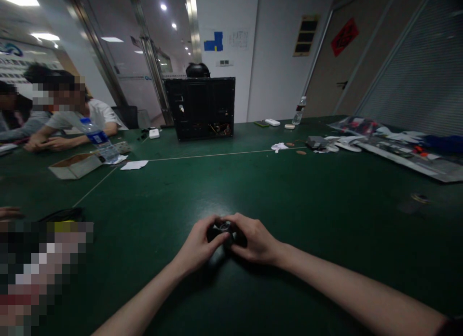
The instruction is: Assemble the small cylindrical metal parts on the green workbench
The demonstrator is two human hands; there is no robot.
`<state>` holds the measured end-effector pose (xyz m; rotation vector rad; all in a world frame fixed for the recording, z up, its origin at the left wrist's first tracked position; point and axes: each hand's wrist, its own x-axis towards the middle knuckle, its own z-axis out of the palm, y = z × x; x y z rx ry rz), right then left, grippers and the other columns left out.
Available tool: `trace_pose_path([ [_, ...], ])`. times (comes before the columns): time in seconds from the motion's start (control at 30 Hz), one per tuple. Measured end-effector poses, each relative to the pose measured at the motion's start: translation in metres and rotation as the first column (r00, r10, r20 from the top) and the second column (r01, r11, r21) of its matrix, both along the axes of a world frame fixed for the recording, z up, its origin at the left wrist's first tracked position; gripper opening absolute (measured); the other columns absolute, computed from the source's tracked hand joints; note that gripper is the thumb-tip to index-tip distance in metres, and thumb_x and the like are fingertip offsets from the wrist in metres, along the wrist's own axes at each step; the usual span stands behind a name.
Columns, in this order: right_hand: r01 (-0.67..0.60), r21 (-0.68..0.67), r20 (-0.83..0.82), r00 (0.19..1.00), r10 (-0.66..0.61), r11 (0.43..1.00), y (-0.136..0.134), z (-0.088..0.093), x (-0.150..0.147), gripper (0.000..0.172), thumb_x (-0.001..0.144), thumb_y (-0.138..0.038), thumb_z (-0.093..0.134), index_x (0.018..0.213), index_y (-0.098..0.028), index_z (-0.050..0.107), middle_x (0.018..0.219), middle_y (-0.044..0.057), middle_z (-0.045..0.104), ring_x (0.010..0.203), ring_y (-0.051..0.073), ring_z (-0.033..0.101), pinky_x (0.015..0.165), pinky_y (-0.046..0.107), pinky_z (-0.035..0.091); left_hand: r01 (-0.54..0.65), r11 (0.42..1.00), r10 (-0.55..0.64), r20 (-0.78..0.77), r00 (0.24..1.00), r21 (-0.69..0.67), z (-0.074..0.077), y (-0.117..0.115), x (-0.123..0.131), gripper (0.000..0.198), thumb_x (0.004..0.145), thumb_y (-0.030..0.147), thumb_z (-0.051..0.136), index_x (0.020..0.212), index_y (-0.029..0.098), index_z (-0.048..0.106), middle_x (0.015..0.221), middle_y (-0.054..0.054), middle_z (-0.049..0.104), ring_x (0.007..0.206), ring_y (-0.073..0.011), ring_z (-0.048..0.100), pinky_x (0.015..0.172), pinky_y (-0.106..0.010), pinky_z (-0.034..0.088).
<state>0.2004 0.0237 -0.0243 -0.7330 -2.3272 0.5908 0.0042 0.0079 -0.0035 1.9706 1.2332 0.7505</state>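
Both of my hands meet on a small dark object with a shiny metal spot, low on the green table in front of me. My left hand curls its fingers round the object's left side. My right hand grips its right side, fingers bent over the top. Most of the object is hidden under my fingers, so I cannot make out what it is.
A black open-backed computer case stands at the far middle. A tilted water bottle and a cardboard tray lie far left, near seated people. Papers and parts cover the far right. Another bottle stands behind.
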Motion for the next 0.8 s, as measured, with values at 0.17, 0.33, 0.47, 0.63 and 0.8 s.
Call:
trace_pose_path([
  [0.17,0.033,-0.023,0.014,0.999,-0.033,0.999,-0.0009,0.0036,-0.0006,0.056,0.073,-0.023,0.063,0.124,-0.019,0.042,0.108,0.009,0.053,0.092,0.019,0.054,0.078,0.032,0.047,0.035,0.999,-0.032,0.087,0.996,-0.038,-0.0026,0.0018,-0.0025,0.028,0.086,0.033,0.052,0.108,0.017,0.060,0.105,-0.008,0.065,0.099,-0.0233,0.058,0.090,-0.036,0.044],
  [0.33,0.039,-0.048,-0.045,0.998,-0.041,0.998,-0.0007,0.0049,0.0001,0.060,0.069,-0.023,0.066,0.124,-0.019,0.043,0.118,0.010,0.046,0.104,0.021,0.051,0.087,0.033,0.046,0.059,0.997,-0.055,0.087,0.995,-0.048,-0.0001,0.0001,-0.0030,0.030,0.088,0.035,0.047,0.111,0.020,0.061,0.110,-0.006,0.065,0.104,-0.0239,0.057,0.093,-0.036,0.042],
  [0.47,0.000,-0.005,-0.076,0.997,0.000,1.000,-0.0003,0.0022,-0.0002,0.060,0.068,-0.018,0.064,0.123,-0.018,0.042,0.122,0.012,0.045,0.113,0.023,0.047,0.096,0.037,0.041,0.092,0.994,-0.086,0.106,0.991,-0.063,0.0008,-0.0011,-0.0042,0.031,0.088,0.033,0.047,0.115,0.022,0.058,0.116,-0.006,0.062,0.107,-0.0239,0.055,0.095,-0.036,0.041],
  [0.63,-0.018,0.069,-0.055,0.998,0.022,0.997,-0.0004,-0.0005,-0.0012,0.056,0.070,-0.013,0.059,0.123,-0.017,0.039,0.124,0.014,0.046,0.117,0.024,0.044,0.099,0.040,0.039,0.074,0.995,-0.068,0.079,0.995,-0.065,-0.0013,-0.0002,-0.0012,0.030,0.086,0.035,0.053,0.111,0.019,0.054,0.106,-0.005,0.062,0.097,-0.0218,0.057,0.088,-0.034,0.044],
  [0.8,-0.012,0.111,-0.054,0.998,0.018,0.994,0.0000,-0.0011,-0.0019,0.054,0.072,-0.016,0.060,0.122,-0.016,0.040,0.122,0.015,0.048,0.115,0.024,0.046,0.096,0.040,0.041,0.024,0.999,-0.023,0.020,1.000,-0.039,-0.0041,0.0026,0.0003,0.024,0.082,0.034,0.058,0.099,0.017,0.057,0.095,-0.005,0.062,0.088,-0.0214,0.057,0.083,-0.033,0.045],
])
